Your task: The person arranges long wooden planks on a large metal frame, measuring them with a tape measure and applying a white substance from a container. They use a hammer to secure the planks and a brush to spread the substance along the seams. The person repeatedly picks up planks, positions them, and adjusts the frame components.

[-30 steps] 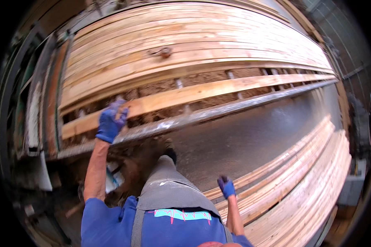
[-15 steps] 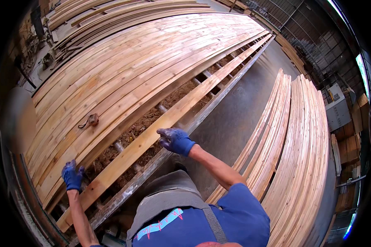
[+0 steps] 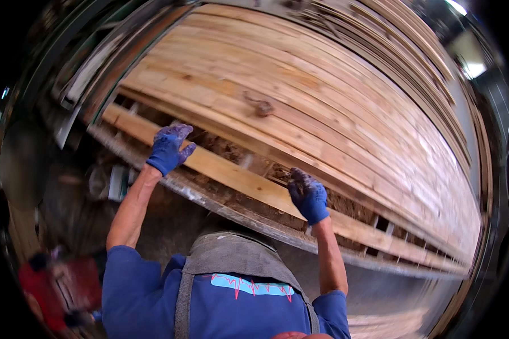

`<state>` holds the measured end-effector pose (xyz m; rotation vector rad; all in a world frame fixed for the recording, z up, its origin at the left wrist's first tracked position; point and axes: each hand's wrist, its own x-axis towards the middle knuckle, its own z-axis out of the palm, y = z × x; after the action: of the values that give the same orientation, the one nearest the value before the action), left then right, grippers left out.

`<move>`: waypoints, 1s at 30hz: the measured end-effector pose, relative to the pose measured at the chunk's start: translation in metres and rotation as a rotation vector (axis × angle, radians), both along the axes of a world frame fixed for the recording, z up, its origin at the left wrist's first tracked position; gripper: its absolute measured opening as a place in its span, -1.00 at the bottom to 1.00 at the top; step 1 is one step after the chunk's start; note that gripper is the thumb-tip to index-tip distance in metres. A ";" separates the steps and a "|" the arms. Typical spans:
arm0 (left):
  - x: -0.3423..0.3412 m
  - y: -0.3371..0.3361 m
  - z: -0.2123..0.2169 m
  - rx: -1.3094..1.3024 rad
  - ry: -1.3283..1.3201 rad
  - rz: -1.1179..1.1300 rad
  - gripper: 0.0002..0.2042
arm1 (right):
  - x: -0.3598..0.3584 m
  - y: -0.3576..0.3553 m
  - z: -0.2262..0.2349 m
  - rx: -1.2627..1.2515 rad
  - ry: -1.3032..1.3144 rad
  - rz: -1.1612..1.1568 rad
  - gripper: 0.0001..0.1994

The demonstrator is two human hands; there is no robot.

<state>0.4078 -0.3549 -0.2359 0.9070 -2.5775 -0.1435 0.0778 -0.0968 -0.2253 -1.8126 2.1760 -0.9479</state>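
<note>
A long, narrow loose plank [image 3: 237, 177] lies along the near side of a wide bed of boards [image 3: 300, 62], with a gap between them. My left hand [image 3: 171, 148], in a blue glove with a dark coated palm, is over the plank near its left end, fingers and thumb apart. Farther right along the same plank is my right hand [image 3: 309, 195], gloved alike, its fingers reaching toward the gap. Neither hand grips anything that I can see; whether they touch the plank is unclear. On the boards rests a small reddish-brown object [image 3: 262, 107] with a cord.
A worn metal beam [image 3: 232, 213] runs along the near side of the plank. Sawdust [image 3: 223, 146] and crossbars show in the gap. Long timber strips [image 3: 390, 48] lie beyond the bed; more boards [image 3: 387, 326] are at lower right. A blurred red shape [image 3: 68, 288] is at lower left.
The view has swung round to the left. My left hand has gone from the edge of the board bed to above the loose plank; my right hand has reached toward the gap.
</note>
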 end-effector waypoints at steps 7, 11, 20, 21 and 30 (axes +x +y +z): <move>0.152 0.097 -0.080 0.121 0.601 0.697 -0.76 | 0.140 -0.053 0.019 0.254 -0.324 0.841 -0.70; 0.267 0.183 -0.243 0.877 1.020 1.157 -0.70 | 0.237 -0.062 -0.022 0.509 -0.449 0.990 -0.63; 0.355 0.394 -0.325 1.615 1.440 1.615 -0.79 | 0.483 -0.225 -0.269 0.442 0.028 0.909 -0.68; 0.358 0.418 -0.325 1.642 1.461 1.688 -0.81 | 0.513 -0.253 -0.274 0.354 -0.122 0.784 -0.69; 0.359 0.554 -0.306 1.842 1.563 1.986 -0.60 | 0.625 -0.327 -0.390 0.557 -0.106 0.800 -0.74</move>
<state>0.7666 0.1989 -0.5417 1.8047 0.8756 -1.5319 0.7031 -0.4243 -0.6151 -1.9736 1.2437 -0.2182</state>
